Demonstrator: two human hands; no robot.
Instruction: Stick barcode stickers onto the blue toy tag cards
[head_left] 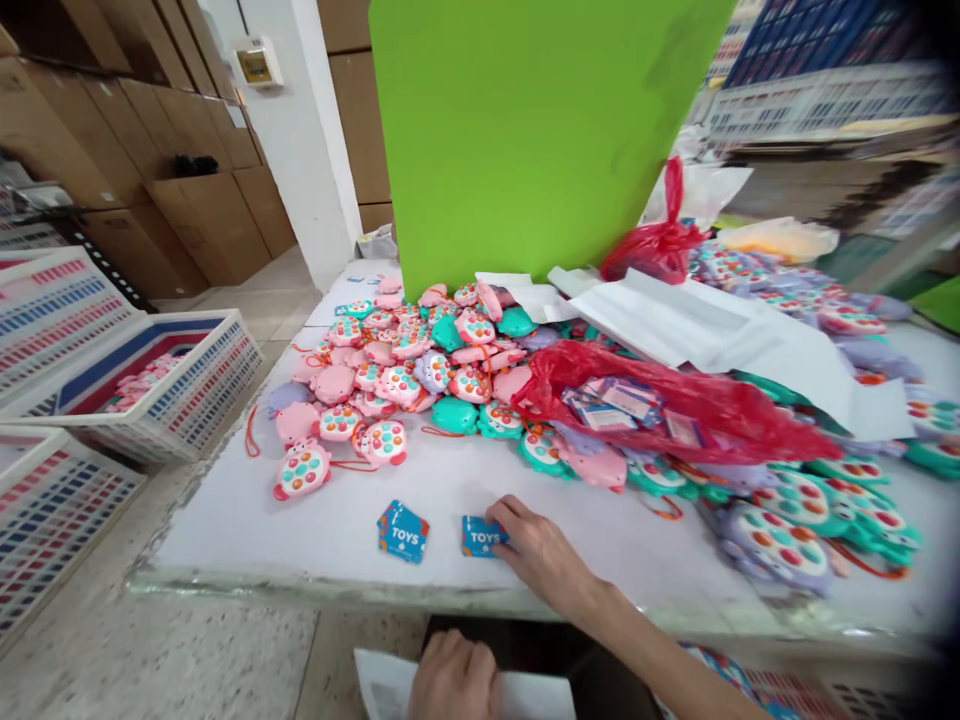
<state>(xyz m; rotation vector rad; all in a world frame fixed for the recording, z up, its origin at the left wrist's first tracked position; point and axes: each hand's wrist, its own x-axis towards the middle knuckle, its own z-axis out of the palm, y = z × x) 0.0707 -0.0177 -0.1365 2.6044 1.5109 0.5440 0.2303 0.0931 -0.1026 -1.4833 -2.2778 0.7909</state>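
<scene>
My right hand (536, 550) is at the table's front edge, its thumb and fingers closed on the right edge of a small blue card (480, 537) printed "TOYS". Just left of it, a few more blue cards (403, 532) lie in a loose, fanned stack on the white tabletop. Below the table edge, my left hand (455, 678) is curled over a white paper sheet or flat bag (536, 695); its fingertips are hidden. Beyond the cards sits a pile of pink, teal and purple animal-shaped toys (397, 385) with coloured dots and orange cords.
A torn red plastic bag (720, 410) holding printed cards lies on the toys, beside white paper sheets (667, 315). A tied red bag (660, 245) stands farther back. A green panel (540, 140) rises behind the table. Plastic crates (202, 385) stand on the floor at left.
</scene>
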